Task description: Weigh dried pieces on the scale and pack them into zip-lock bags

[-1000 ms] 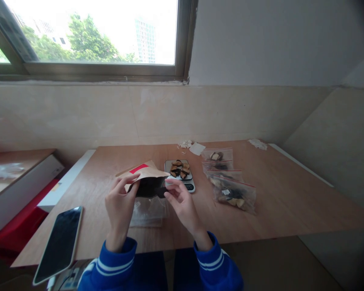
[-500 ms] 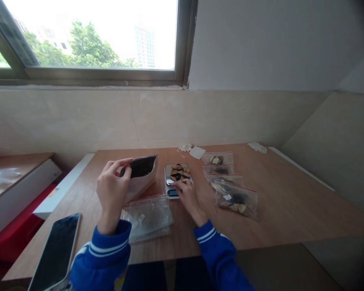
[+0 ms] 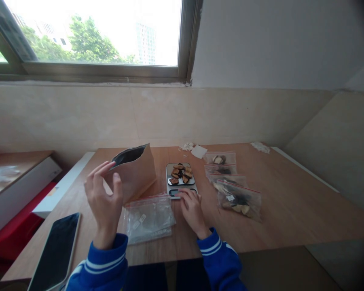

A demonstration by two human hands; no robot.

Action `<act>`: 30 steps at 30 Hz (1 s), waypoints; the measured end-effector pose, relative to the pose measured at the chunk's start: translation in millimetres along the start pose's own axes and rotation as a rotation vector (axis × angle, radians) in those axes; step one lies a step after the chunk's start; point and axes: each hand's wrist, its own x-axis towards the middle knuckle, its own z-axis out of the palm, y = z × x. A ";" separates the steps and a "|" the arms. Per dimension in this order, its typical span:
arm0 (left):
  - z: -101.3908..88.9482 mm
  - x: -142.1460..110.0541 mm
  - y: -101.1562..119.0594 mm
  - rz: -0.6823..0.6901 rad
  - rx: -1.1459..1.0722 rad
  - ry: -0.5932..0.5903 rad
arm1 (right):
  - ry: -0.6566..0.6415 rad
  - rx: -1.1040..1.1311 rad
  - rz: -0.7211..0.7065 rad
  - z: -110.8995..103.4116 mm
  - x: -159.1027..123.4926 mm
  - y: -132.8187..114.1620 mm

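A brown paper bag (image 3: 133, 171) with a dark lining stands on the table, its mouth open. My left hand (image 3: 104, 198) is just left of it, thumb and fingers apart, with fingertips close to the bag's rim; whether they touch it I cannot tell. Several brown dried slices (image 3: 181, 172) with dark edges lie on the mirrored pan of a small kitchen scale (image 3: 169, 188). At the scale's front, my right hand (image 3: 193, 210) reaches over the display panel with fingers stretched out. Those fingers hide part of the panel, and the readout is too small to read.
Clear zip bags (image 3: 150, 218) lie flat in front of the paper bag. Filled zip bags (image 3: 238, 204) overlap in a row to the right. White scraps (image 3: 187, 146) and a white paper piece (image 3: 199, 151) lie behind the scale. A phone (image 3: 56, 250) rests at the left edge.
My left hand has let go of the paper bag's rim and moved left; the bag now stands more upright. My right hand has drawn back from the pan to the display panel.
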 end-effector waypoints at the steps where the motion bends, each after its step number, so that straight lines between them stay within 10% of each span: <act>1: -0.1 -10.1 1.8 0.005 0.016 0.035 | 0.009 0.011 0.017 -1.3 -9.3 1.0; 4: 3.5 -46.2 5.1 0.047 -0.047 0.098 | 0.046 0.014 0.083 -3.5 -31.8 8.5; 11: 47.4 -107.2 -10.5 -0.045 -0.091 -0.633 | 0.087 0.049 0.174 -6.5 -40.6 15.6; 18: 70.2 -130.5 -39.2 -0.081 0.096 -0.845 | 0.081 0.127 0.175 -5.1 -40.2 16.1; 30: 46.3 -114.5 -1.2 0.044 -0.206 -0.730 | 0.099 0.538 0.339 -10.0 -33.5 0.5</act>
